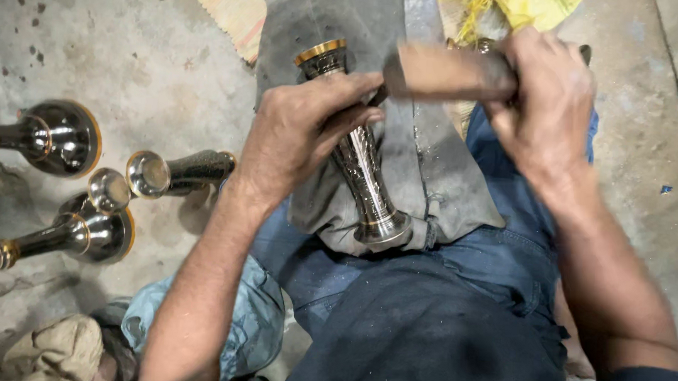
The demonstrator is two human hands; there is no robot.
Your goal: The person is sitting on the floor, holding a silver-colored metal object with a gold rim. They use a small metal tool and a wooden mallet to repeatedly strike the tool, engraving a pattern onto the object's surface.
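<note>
Head view: a dark engraved metal vase (360,164) with a brass rim lies along a grey cloth (433,157) over the person's lap. It looks rigid, fairly heavy and smooth, likely to roll, so the narrow waist seems the surest grip. The left hand (299,130) clamps its upper body there, fingers (344,90) closed round it. The right hand (545,93) is wrapped tight on a blurred wooden-handled tool (446,71); its working tip is hidden. Similar vases (82,227) lie on the floor (130,48).
</note>
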